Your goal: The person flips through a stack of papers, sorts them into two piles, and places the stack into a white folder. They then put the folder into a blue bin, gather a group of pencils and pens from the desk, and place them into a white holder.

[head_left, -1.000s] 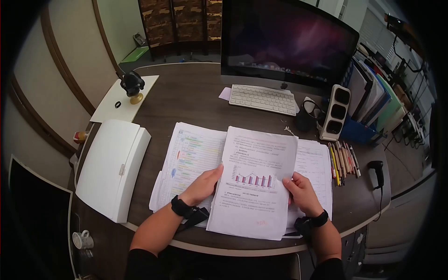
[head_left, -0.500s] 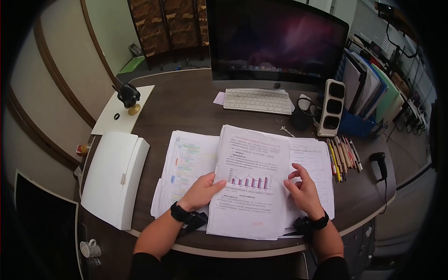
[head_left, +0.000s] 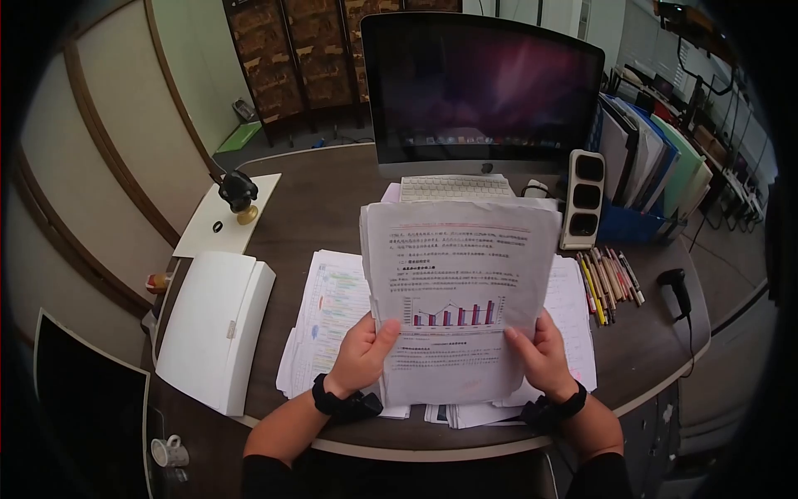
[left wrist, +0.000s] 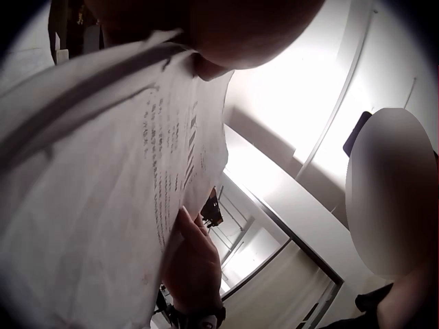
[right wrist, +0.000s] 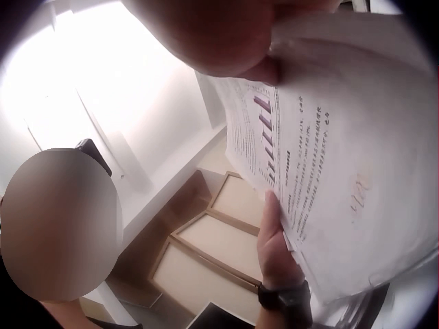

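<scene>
A big dark desk (head_left: 332, 200) fills the head view, with a computer screen (head_left: 486, 87) at the back. In front of the screen, the person holds a stack of papers (head_left: 457, 291) up off the desk, standing tall, its top page showing a bar chart. The left hand (head_left: 364, 353) grips the stack's lower left edge with its thumb on the front. The right hand (head_left: 539, 353) grips the lower right edge the same way. It looks like the stack is gathered and lifted, but more papers (head_left: 332, 320) lie spread on the desk below, not picked up yet. Only the head view shows the desk, the white box (head_left: 218, 328) and the pencils (head_left: 608, 281). The wrist views show only the pages close up, from below, and the ceiling.
</scene>
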Tool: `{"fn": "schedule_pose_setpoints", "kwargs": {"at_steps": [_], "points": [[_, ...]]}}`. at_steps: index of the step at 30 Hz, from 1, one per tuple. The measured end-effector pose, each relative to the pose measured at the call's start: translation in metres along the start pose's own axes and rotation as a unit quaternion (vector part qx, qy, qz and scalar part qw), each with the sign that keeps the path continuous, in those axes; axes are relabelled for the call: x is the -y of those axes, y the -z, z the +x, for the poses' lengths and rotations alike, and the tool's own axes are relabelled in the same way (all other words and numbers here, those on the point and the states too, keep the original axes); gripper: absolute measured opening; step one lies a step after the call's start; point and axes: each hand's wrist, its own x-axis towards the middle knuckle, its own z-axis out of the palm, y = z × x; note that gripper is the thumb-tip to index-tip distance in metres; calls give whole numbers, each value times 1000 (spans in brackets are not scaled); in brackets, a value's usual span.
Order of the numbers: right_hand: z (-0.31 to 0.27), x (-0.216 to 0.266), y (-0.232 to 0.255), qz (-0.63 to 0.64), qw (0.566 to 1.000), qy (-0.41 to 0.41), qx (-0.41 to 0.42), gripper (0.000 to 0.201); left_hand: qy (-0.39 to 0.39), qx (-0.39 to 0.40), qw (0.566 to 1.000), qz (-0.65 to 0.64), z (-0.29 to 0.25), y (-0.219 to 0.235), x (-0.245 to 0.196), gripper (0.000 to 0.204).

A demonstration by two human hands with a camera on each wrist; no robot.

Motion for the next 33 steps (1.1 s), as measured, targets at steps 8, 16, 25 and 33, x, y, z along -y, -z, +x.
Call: {"fn": "schedule_pose_setpoints", "kwargs": {"at_steps": [8,16,25,33], "points": [[-1,28,30,-1,994,87,-70,36,-48,79,995,41,15,-28,-13,36],[-6,6,42,57,995,45,-62,44,1,58,998,11,27,-41,6,33],[-4,-22,37,-36,999,18,-19,57,-6,68,998,-15,23,-25,10,34],[-5,-13,35,-97,995,0,34,29,-25,68,997,38,24,-25,10,33]]}}
